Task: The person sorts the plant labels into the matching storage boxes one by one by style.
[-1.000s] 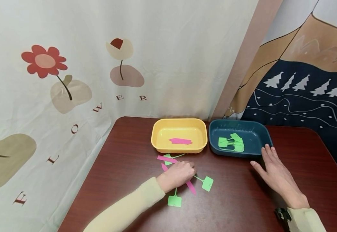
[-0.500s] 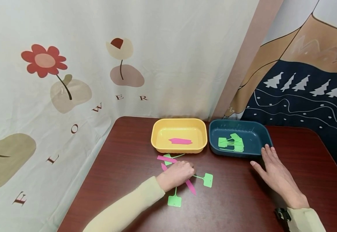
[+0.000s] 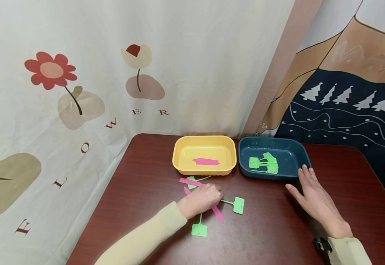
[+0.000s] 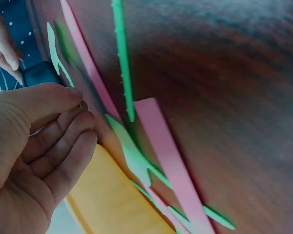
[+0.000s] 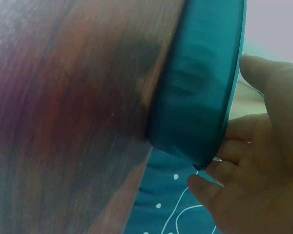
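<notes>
My left hand [image 3: 203, 198] pinches the thin stem of a green plant label [image 3: 238, 205] between thumb and fingertips, seen in the left wrist view too. The label's square head points right. Under and around this hand lie a pink pointed plant label [image 3: 218, 214], another pink label [image 3: 189, 181] across a green one [image 3: 192, 186], and a green T-shaped label [image 3: 199, 230] nearer the front. My right hand [image 3: 321, 204] has its fingers extended, fingertips at the right front corner of the dark blue tray [image 3: 298, 147]; in the right wrist view they are beside its rim.
A yellow tray [image 3: 203, 138] stands at the back, left of the blue one, with pink labels [image 3: 206, 161] in it. Several green labels [image 3: 271, 163] lie inside the blue tray. The dark wooden table [image 3: 261, 235] meets a printed curtain [image 3: 195, 73] behind.
The green label in my left hand has swung slightly, its head first rising and then shifting a little right. My right hand and both trays hold still.
</notes>
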Demonstrator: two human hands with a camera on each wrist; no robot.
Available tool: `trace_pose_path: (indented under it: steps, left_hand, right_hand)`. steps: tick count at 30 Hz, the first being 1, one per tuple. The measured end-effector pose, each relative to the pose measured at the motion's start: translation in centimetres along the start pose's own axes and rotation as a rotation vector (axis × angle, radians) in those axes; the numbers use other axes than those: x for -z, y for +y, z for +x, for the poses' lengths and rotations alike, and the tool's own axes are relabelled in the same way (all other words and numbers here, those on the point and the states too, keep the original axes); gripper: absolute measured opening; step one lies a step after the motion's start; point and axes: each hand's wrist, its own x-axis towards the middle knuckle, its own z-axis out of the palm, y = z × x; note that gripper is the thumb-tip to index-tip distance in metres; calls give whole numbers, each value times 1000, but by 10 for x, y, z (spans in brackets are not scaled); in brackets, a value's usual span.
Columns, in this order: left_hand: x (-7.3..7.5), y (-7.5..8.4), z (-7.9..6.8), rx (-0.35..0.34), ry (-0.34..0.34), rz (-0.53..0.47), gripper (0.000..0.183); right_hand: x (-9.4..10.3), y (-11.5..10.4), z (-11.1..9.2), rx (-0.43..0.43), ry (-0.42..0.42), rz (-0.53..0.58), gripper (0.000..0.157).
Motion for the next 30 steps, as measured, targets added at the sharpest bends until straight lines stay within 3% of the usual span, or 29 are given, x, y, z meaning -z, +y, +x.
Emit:
trace_pose_path:
  steps: [8,15,22,30]
  left_hand:
    - [10,-1,5,7,23,-88,13]
    - [19,-2,13,44,90,-184,14]
    - [29,-1,25,65,154,-157,12]
    - [41,0,46,107,189,-198,7]
  right_hand:
    - [0,1,1,-1,-3,2,90]
    - [0,0,1,0,1,1,90]
    - [0,1,0,-1,3,3,90]
    - [-1,1,0,-1,4,1,91]
